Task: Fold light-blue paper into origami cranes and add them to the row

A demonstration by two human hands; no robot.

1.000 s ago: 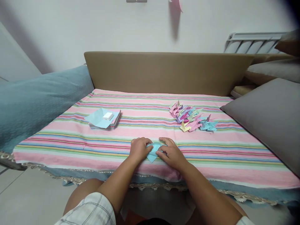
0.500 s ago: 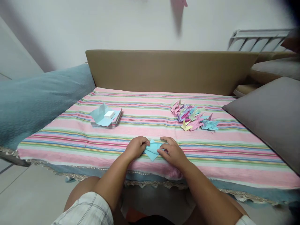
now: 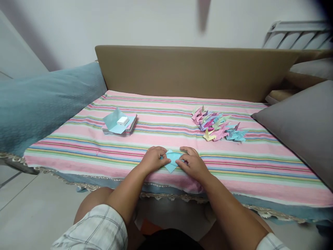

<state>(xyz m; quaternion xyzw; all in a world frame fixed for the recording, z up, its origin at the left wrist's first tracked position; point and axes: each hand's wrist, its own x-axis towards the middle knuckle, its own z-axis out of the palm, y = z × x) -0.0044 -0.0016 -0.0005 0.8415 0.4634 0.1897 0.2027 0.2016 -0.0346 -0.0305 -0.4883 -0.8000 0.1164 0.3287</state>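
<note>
A small folded piece of light blue origami paper [image 3: 171,168] lies on the striped cloth [image 3: 156,119] near the front edge of the seat. From the left, my left hand [image 3: 155,159] pinches its side, thumb on top and the other fingers curled behind. My right hand [image 3: 191,161] grips the opposite side between thumb and index finger, its upper fingers reaching past the paper. One point of the paper faces me and another shows at the far side between my hands. Both side corners are partly hidden under my fingers.
Several folded paper cranes [image 3: 218,125] in mixed colours lie at the back right. At the left sits a stack of paper sheets [image 3: 132,125] with a small white block [image 3: 122,121] on top. A grey cushion [image 3: 299,125] stands at the right, a blue armrest [image 3: 52,100] at the left.
My left hand shifted outward along the paper's left side, then came back in with its thumb on top. My right hand keeps its hold. The whole view has tilted down a little.
</note>
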